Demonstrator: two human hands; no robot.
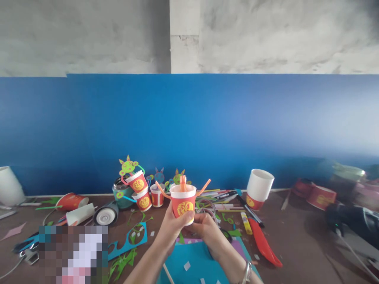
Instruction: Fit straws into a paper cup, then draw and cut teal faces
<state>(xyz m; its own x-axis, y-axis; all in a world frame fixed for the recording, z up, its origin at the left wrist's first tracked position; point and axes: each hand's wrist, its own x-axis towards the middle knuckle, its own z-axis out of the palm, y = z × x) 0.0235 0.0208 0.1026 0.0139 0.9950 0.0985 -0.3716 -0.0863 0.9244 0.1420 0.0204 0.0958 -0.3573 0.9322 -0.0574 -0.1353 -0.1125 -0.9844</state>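
Note:
A red paper cup (182,207) with a white rim and a gold print is held upright in front of me. My left hand (174,225) wraps round it, thumb across its front. Against the cup's lower right side, my right hand (207,228) has its fingers curled in; their tips are partly hidden. Orange straw pieces (203,187) stick out from both sides of the cup, and another orange piece (182,180) stands up at its rim. Under my hands lies a blue sheet (192,258) with small white scraps on it.
Decorated cups (141,189) with green paper faces stand behind to the left, beside a teal jar (121,193). A stack of white cups (260,185), a glue stick (246,223) and red scissors or a red-handled tool (264,244) are on the right. Green paper scraps (122,262) lie at left.

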